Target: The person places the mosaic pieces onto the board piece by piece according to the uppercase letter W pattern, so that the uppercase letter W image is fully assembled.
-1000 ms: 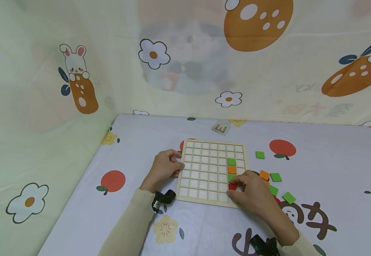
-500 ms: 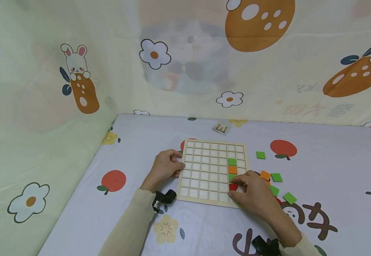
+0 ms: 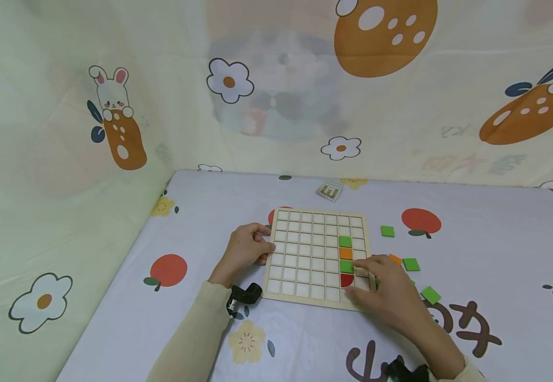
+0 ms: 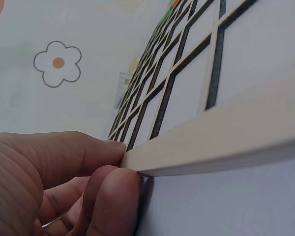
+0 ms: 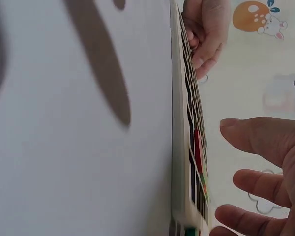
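Left hand (image 3: 246, 245) pinching the left edge of the grid board (image 3: 300, 254), which lies on the patterned cloth (image 3: 209, 207). Right hand (image 3: 388, 292), thumb and fingers spread, drawn slightly rightward since the earlier frame, baring more of the red piece (image 3: 347, 280). Beyond it, in the same column: near green tile (image 3: 346, 266), orange tile (image 3: 345, 253), far green tile (image 3: 345, 242). Near right, brown characters (image 3: 475, 336) on the cloth; at far right, faint lettering (image 3: 469, 163), illegible

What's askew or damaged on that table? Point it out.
Nothing visible looks damaged; the small patterned card beyond the board sits askew to its edges, and loose tiles lie scattered to the right.
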A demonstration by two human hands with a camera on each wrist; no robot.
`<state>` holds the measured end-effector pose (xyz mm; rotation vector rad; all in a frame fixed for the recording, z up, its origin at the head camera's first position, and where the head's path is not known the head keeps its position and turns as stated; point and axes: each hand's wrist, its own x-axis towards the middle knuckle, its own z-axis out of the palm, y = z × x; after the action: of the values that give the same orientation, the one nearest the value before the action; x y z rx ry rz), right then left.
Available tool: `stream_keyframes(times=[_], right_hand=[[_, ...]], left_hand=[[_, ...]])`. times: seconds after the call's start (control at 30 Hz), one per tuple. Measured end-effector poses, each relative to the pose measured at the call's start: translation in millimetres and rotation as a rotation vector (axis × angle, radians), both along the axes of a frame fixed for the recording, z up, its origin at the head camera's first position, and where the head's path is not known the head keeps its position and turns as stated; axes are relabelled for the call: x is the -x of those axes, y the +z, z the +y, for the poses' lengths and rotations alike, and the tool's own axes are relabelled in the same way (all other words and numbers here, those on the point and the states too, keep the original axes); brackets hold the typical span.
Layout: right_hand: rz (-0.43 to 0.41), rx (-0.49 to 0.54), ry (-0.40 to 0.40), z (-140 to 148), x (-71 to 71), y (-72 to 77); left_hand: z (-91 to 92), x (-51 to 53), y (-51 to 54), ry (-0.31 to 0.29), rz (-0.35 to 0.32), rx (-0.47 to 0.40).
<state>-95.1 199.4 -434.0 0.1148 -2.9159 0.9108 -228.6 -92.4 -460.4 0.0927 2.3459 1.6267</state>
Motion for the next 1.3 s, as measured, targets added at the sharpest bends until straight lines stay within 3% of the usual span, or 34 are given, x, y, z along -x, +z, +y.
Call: stream_keyframes(times=[0.23,0.4,0.67,0.97,1.3], right_hand=[[0.000,-0.060,-0.051,29.3,-0.7,-0.6],[0.028,-0.108,-0.080,55.3,7.7,-3.2],[-0.020,-0.074,-0.104,87.0,45.0,2.8],[-0.172,-0.045,-0.075,95.9,83.8,5.5],[-0.259,-0.055,-0.115,95.4,105.9,1.6]], left_hand=[[-0.2,-0.4,0.5,-0.008,0.002,-0.013],[-2.0,-0.5,0.2,-0.007,0.002,-0.006],[-0.8,-0.8,3.2,0.002,0.004,0.002],[-1.2,-0.8,3.1,-0.002,-0.001,0.001],[-1.4,1.5,-0.2,-0.016,0.001,0.002]])
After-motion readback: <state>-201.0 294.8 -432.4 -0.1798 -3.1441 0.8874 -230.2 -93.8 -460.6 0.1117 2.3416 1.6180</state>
